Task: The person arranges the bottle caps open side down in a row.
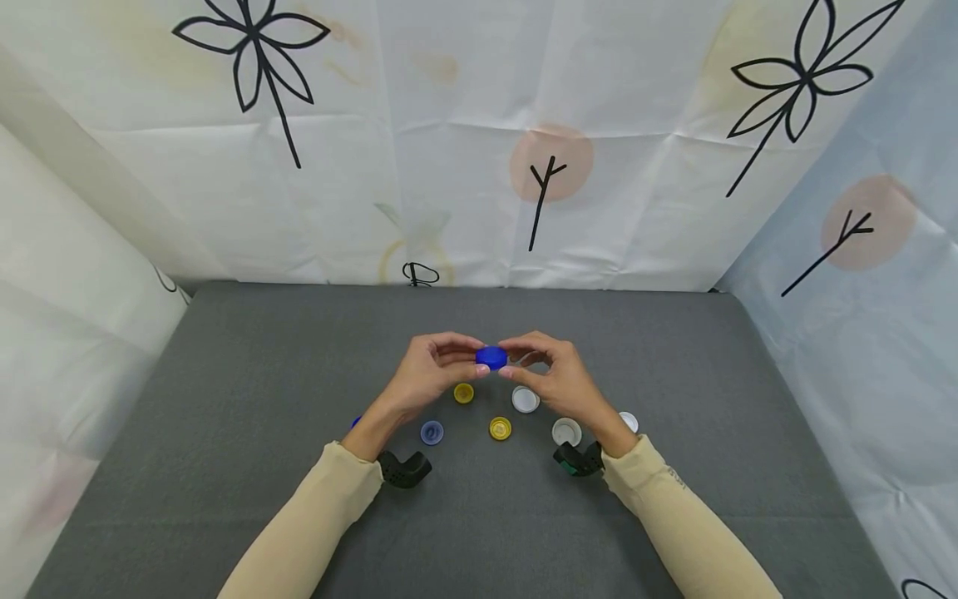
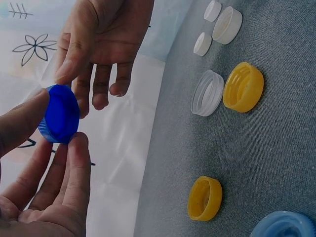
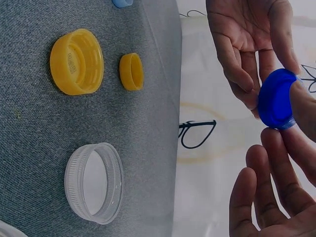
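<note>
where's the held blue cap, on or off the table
Off the table: left hand and right hand pinch the blue cap above it.

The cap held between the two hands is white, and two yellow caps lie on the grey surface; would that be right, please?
Not quite: the cap held between the left hand and right hand is blue, as the head view shows; two yellow caps lie on the grey surface.

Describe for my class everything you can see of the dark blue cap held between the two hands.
The dark blue cap is round and shallow and looks like plastic, with fine ridges around its side wall. Its hollow inside faces the wrist cameras, and nothing shows inside it. It is held up above the grey table. The left hand and right hand pinch it from opposite sides, hiding parts of its edge.
</note>
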{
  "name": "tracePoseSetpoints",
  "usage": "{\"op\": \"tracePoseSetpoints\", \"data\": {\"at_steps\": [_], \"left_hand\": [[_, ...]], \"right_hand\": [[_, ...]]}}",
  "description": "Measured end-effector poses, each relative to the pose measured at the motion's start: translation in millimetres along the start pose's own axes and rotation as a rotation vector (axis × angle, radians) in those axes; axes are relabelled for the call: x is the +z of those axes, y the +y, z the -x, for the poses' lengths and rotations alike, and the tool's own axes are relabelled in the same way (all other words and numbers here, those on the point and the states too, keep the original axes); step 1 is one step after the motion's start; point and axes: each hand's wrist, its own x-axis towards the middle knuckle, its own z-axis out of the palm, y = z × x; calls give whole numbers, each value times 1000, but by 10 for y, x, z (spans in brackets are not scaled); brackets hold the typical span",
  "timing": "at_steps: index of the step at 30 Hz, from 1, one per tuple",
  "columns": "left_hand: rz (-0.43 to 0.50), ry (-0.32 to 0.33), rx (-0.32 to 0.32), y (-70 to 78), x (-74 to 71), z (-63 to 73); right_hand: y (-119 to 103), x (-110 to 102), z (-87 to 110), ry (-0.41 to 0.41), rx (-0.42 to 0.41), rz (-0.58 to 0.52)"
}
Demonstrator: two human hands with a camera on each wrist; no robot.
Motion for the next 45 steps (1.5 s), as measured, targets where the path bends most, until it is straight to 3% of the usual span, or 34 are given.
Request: {"op": "tracePoseSetpoints", "data": {"at_steps": [7, 15, 27, 33, 39, 45], "left_hand": [[25, -29, 106, -23, -7, 4], [-101, -21, 215, -58, -18, -8], [-283, 4, 239, -31, -44, -4], [-297, 16, 233, -32, -95, -6], [-307, 26, 228, -36, -235, -21], [-317, 54, 209, -39, -462, -40]], "right_hand": [[-3, -12, -13, -40, 31, -41], [-14, 18, -43, -56, 40, -28], [-28, 52, -79, -53, 29, -5], [-44, 70, -134, -66, 29, 18], [-27, 100, -275, -113, 18, 28], [-8, 212, -532, -164, 24, 49]]}}
